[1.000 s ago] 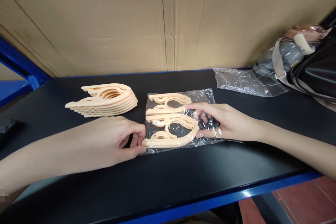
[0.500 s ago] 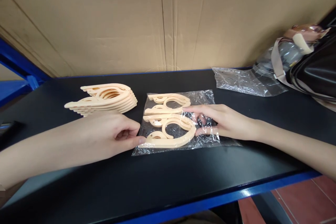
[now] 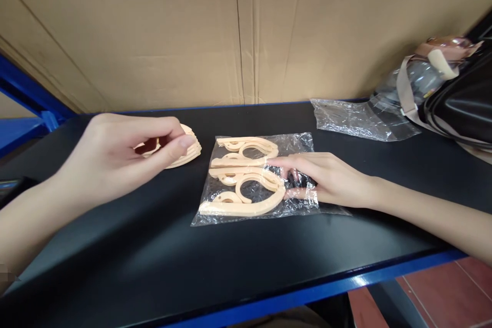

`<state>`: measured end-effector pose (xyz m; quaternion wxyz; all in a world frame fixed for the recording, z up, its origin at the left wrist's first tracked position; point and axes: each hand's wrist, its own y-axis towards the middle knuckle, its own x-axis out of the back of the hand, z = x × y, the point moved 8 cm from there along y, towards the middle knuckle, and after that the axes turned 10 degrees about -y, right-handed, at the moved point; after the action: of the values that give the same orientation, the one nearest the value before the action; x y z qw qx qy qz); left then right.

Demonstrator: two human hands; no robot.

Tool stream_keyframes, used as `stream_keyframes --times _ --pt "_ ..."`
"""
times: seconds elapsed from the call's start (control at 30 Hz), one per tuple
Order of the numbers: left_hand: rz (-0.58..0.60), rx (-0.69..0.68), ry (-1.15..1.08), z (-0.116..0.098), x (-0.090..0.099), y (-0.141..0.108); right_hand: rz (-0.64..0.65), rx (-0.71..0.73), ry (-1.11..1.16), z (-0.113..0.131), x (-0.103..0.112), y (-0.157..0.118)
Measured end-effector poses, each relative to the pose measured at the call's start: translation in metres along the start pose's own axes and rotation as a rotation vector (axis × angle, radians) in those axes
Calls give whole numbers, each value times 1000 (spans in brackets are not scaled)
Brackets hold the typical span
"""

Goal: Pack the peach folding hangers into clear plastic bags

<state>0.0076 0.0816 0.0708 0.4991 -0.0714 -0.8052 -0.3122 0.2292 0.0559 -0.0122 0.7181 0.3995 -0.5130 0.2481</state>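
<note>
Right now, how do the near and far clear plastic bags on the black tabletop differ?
The near clear, crinkled plastic bag holds curved cream-coloured pieces; the far clear, crinkled plastic bag shows none. The right hand touches the near bag; no hand touches the far bag. Both are transparent, glossy and lie on the black tabletop.

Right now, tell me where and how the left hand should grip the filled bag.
Likely best: the left hand comes from the left and pinches the filled bag at its near-left corner. The bag lies flat, a straight cream bar ends there inside it, and the right hand is at the opposite side.
</note>
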Motion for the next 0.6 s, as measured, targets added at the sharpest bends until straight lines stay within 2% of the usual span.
stream_keyframes --times 0.07,0.13,0.2,0.27,0.33,0.43,0.57,0.6 --pt "-49 8 97 1 4 2 -2 7 -21 1 1 1" --pt "-108 108 230 10 11 4 -5 13 -34 2 1 1" --pt "-106 181 327 22 14 7 -15 29 -40 3 1 1" --pt "-24 148 327 33 10 11 -39 48 -51 5 2 0" --pt "140 71 227 45 -3 14 -56 56 -55 6 3 -1" --pt "323 129 153 70 -13 12 -50 14 -35 3 4 -2" --pt "368 293 175 98 -6 7 -82 -66 -61 -6 10 -3" --pt "333 301 176 102 -1 7 -109 -84 -77 -8 14 -4"
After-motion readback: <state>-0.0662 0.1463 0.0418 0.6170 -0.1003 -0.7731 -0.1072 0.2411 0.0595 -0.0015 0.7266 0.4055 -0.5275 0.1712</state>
